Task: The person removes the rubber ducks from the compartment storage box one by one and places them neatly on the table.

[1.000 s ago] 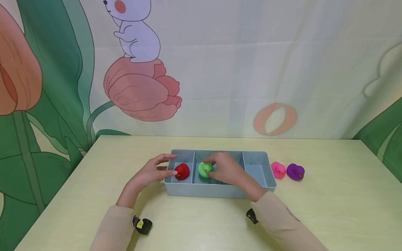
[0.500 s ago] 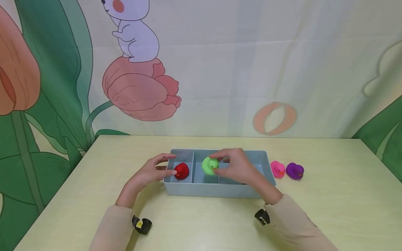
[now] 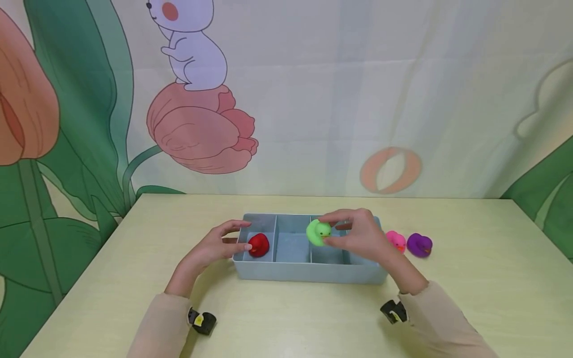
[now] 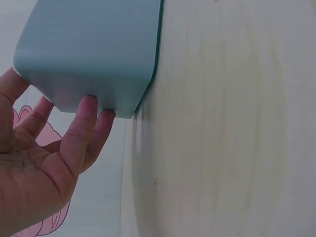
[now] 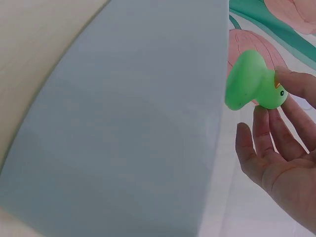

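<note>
My right hand (image 3: 362, 236) pinches a green rubber duck (image 3: 318, 232) between thumb and fingers. The duck is held up over the divider between the second and third compartments of a grey-blue divided box (image 3: 309, 272). In the right wrist view, the green duck (image 5: 247, 81) shows above the box's rim, with the thumb at its head. My left hand (image 3: 210, 247) holds the box's left end; thumb and forefinger reach over the rim. Other fingertips press the outer end wall (image 4: 89, 89) in the left wrist view. A red rubber duck (image 3: 258, 245) sits in the leftmost compartment.
A pink duck (image 3: 396, 240), partly hidden by the right hand, and a purple duck (image 3: 420, 245) stand on the pale wooden table (image 3: 286, 318) right of the box. A printed curtain (image 3: 304, 109) hangs behind the table. Each wrist wears a small black camera (image 3: 205, 322).
My right hand has lifted the green duck out of the second compartment and carried it up and to the right. The left hand and the box have stayed in place.
</note>
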Demonstrator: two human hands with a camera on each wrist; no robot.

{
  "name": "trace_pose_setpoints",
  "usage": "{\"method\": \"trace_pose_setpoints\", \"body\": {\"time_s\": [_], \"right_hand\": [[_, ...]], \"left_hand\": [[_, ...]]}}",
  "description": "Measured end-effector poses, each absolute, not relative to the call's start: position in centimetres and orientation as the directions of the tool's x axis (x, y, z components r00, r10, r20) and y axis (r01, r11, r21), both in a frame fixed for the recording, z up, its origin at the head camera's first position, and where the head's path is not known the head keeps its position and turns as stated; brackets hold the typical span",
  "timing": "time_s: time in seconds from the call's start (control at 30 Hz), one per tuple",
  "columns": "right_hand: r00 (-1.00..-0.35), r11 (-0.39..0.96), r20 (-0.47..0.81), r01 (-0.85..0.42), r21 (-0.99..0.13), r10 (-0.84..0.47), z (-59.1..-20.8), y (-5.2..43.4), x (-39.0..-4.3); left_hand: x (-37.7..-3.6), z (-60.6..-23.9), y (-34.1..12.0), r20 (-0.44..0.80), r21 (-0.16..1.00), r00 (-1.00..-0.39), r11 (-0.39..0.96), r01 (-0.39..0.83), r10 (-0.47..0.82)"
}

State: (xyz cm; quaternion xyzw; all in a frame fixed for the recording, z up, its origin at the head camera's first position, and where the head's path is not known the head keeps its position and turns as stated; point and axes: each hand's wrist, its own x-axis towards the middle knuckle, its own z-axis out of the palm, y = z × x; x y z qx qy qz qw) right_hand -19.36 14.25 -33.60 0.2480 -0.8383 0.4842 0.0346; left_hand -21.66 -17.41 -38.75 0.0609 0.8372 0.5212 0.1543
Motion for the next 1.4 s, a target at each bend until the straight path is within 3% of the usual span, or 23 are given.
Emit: {"method": "trace_pose_setpoints", "body": {"time_s": [1.1, 1.4], "right_hand": [[-0.944, 0.628, 0.277, -0.327, -0.706, -0.180, -32.1, 25.4, -16.5], [-0.976, 0.607, 0.158, -0.218, -0.764, -0.151, -33.5, 27.4, -15.9]], "left_hand": [[-21.7, -39.0, -17.5, -0.195, 0.896, -0.944, 0.440, -0.061, 0.266], [-21.7, -39.0, -17.5, -0.186, 0.902, -0.941, 0.430, -0.049, 0.282]]}}
